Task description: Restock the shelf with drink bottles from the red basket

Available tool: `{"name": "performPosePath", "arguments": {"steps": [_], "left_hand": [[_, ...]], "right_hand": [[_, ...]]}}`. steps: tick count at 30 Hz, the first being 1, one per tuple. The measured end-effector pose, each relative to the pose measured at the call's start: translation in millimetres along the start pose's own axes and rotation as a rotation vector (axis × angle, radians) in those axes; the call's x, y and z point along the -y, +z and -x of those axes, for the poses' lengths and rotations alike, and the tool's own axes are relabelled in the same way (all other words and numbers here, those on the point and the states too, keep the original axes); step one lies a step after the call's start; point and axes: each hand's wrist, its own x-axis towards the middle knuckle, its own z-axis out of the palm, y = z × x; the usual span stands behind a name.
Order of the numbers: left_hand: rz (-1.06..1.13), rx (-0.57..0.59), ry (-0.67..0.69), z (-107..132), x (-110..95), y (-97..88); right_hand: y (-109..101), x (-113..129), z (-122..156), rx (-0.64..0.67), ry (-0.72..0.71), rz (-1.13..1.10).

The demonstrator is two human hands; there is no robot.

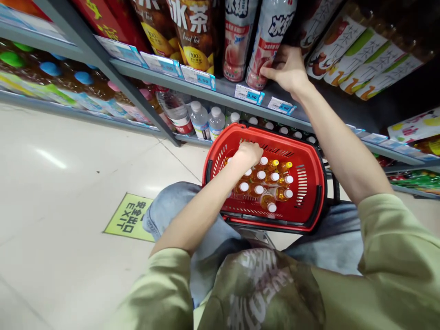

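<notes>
Small amber drink bottles with white caps (266, 183) stand packed upright in the red slotted plastic basket (318, 183), which sits on the pale tiled floor (51, 183) right in front of the crouching person's knees. Off to the left, a yellow-green EXIT floor sticker (129, 217) lies flat on the tiles, well apart from the action.

Now to the left hand (249, 153): it is down inside the basket at the back left corner, knuckles up, fingers curled shut over the caps. Whether one bottle neck is caught under that palm, I cannot tell; the fist hides it. My read: these bottles are crowded cap to cap, so one neck at a time and a straight vertical pull looks the tidy way, or the neighbours may topple.

Moving right and up, the right hand (287, 68) is on the grey metal shelf (220, 87). It clasps the base of a tall pink-and-white labelled drink bottle (273, 32), thumb pointing left across the front and fingers wrapped round the far side. That bottle leans a little and touches a matching one just to its left. A white and blue price tag (249, 95) sits on the shelf edge just below.

A low grip like this seems sensible to me, since it steers the heavy end. I would keep the bottle's bottom flat on the shelf and ease it gently, because the row beside it is tight and a nudge could tip it.
</notes>
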Motion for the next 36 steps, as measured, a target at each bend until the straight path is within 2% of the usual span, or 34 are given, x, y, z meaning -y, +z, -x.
{"name": "performPosePath", "arguments": {"steps": [3, 5, 8, 10, 11, 12, 15, 17, 20, 23, 25, 28, 32, 36], "left_hand": [[0.038, 0.025, 0.020, 7.6, 9.1, -9.5], [0.057, -0.018, 0.001, 14.1, 19.9, -17.3], [0.063, -0.113, -0.092, 23.9, 39.3, -26.6], [0.075, -0.132, -0.154, 28.6, 49.6, -29.2], [0.084, -0.131, -0.177, 29.9, 53.0, -29.4], [0.093, -0.134, -0.198, 30.3, 55.1, -28.9], [0.108, -0.143, -0.206, 27.7, 54.4, -24.4], [0.106, -0.139, -0.170, 24.2, 50.2, -20.5], [0.097, -0.108, -0.123, 19.5, 43.3, -15.3], [0.098, -0.067, -0.121, 19.0, 39.2, -12.9], [0.112, -0.054, -0.115, 21.9, 38.0, -13.0], [0.130, -0.054, -0.108, 27.8, 37.1, -13.9], [0.098, -0.055, -0.109, 30.1, 35.7, -13.0], [0.059, -0.059, -0.073, 28.6, 35.0, -9.3]], "right_hand": [[-4.1, -3.0, 12.3, -0.033, -0.036, 0.048], [-8.4, -4.7, 29.6, -0.104, -0.094, 0.079], [-12.1, -6.9, 72.2, -0.243, -0.210, 0.111], [-8.3, -10.6, 109.9, -0.241, -0.278, 0.134], [-3.5, -13.5, 130.3, -0.182, -0.304, 0.153], [3.6, -17.0, 151.0, -0.033, -0.308, 0.175], [39.3, -29.1, 209.8, 0.539, -0.305, 0.258], [73.4, -36.1, 242.5, 0.779, -0.320, 0.363], [130.1, -42.5, 278.8, 0.974, -0.305, 0.453], [177.0, -43.9, 299.9, 1.063, -0.171, 0.526], [196.7, -43.2, 306.7, 1.069, -0.140, 0.562], [209.9, -43.2, 309.9, 1.019, -0.104, 0.606], [211.5, -48.2, 312.1, 0.951, -0.072, 0.595], [204.6, -56.2, 319.1, 0.867, -0.060, 0.479]]}}
